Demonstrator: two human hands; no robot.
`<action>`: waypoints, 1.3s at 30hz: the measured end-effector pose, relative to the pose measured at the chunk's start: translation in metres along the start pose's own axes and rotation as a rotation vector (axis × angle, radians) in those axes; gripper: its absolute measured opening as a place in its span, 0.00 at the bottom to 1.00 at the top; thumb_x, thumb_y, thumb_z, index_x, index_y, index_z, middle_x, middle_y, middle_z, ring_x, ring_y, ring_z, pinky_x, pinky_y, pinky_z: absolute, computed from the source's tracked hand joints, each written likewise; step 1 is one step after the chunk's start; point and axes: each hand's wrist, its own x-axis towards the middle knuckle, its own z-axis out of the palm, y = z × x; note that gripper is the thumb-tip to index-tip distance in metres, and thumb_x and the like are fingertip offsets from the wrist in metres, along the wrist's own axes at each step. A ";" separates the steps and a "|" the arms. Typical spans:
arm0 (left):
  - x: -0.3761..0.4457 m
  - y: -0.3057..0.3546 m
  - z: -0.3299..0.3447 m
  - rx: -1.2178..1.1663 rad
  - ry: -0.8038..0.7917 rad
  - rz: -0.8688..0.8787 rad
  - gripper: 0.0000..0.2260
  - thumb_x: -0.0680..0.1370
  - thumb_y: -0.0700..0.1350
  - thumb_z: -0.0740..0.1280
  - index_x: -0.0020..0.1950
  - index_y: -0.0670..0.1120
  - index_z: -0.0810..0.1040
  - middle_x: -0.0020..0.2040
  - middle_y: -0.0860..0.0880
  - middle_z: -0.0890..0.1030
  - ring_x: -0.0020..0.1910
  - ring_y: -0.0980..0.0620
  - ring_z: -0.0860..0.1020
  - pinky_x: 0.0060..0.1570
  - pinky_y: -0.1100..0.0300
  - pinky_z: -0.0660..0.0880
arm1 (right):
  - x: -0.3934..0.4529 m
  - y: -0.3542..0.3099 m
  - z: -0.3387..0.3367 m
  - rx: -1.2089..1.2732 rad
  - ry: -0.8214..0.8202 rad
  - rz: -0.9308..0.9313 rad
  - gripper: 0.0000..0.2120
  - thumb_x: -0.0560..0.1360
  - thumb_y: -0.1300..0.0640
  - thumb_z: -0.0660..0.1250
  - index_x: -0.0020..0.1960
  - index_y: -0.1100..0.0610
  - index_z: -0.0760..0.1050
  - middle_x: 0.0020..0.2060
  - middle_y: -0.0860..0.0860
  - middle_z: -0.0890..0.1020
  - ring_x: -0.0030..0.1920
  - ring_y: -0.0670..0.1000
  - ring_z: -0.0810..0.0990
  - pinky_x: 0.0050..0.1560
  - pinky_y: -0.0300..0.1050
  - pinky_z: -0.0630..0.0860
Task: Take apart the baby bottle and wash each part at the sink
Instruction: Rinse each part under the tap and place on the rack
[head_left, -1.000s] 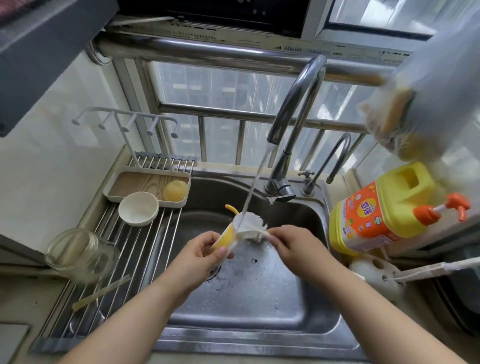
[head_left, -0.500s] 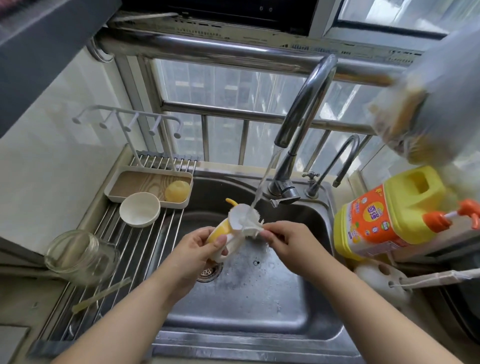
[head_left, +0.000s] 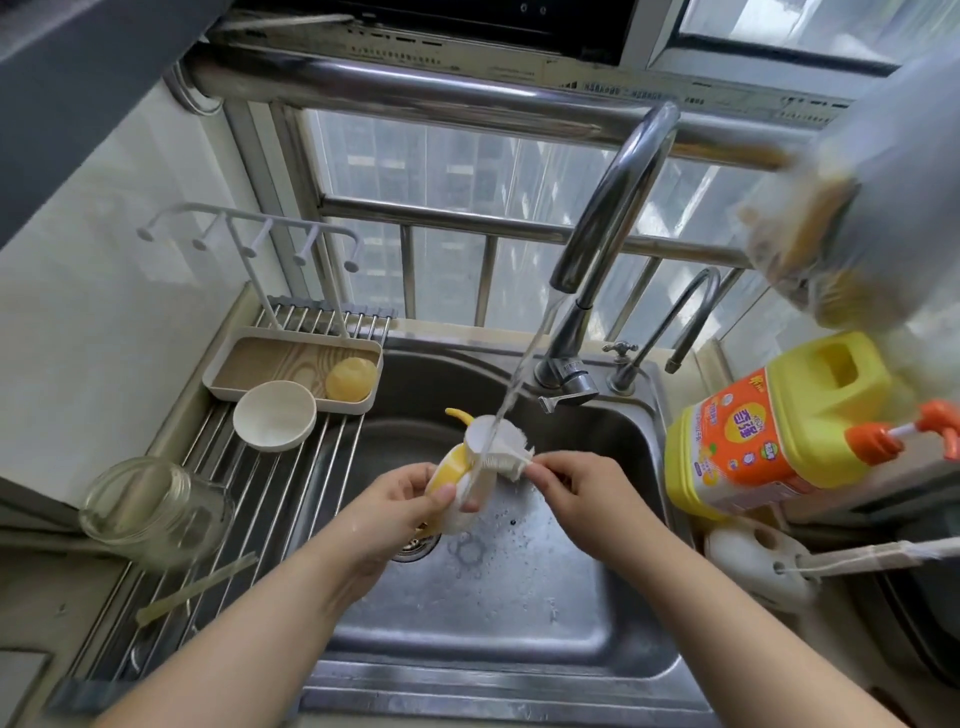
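**Bottle part held under running water above the sink**

A yellow-and-white bottle part (head_left: 457, 475) is held over the middle of the sink (head_left: 498, 623), just above the drain (head_left: 415, 545). The left hand (head_left: 395, 512) grips its yellow side, fingers curled round it and thumb pressed on the front. The right hand (head_left: 582, 493) pinches the handle end of a white brush (head_left: 501, 447), whose head rests against the top of the part. A stream of water (head_left: 524, 364) falls from the tall faucet (head_left: 602, 249) onto the brush and the part. A smaller faucet (head_left: 675, 322) stands just to the right.

To the left, a metal drying rack (head_left: 249, 525) bears a beige tray (head_left: 270, 364) holding a round yellow piece (head_left: 350, 379), a white bowl (head_left: 274, 414) touching the tray's front edge, a glass jar (head_left: 150, 512) lying on its side, and a pale straw (head_left: 197, 587). To the right of the sink stands a yellow detergent jug (head_left: 769, 426) with an orange pump (head_left: 904, 431); in front of it lies a white holder (head_left: 753, 561).
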 end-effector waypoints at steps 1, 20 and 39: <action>0.002 0.000 0.004 0.008 0.001 -0.011 0.06 0.78 0.41 0.63 0.52 0.44 0.79 0.45 0.49 0.85 0.48 0.52 0.79 0.47 0.59 0.68 | 0.002 -0.003 0.002 0.000 0.018 -0.011 0.11 0.79 0.49 0.61 0.52 0.51 0.81 0.35 0.46 0.80 0.35 0.45 0.76 0.38 0.39 0.73; 0.025 -0.035 0.007 -0.201 0.177 -0.298 0.12 0.82 0.45 0.57 0.51 0.39 0.77 0.34 0.45 0.83 0.33 0.50 0.82 0.34 0.58 0.79 | -0.005 0.016 0.060 -0.130 -0.140 0.065 0.19 0.79 0.49 0.59 0.30 0.50 0.66 0.26 0.47 0.69 0.35 0.52 0.70 0.38 0.48 0.68; 0.019 -0.041 0.004 -0.274 -0.003 -0.141 0.13 0.77 0.40 0.66 0.61 0.49 0.77 0.49 0.42 0.82 0.42 0.48 0.79 0.44 0.56 0.73 | -0.018 0.018 0.067 0.048 0.033 0.075 0.14 0.80 0.52 0.60 0.46 0.58 0.80 0.29 0.48 0.75 0.31 0.45 0.70 0.33 0.37 0.64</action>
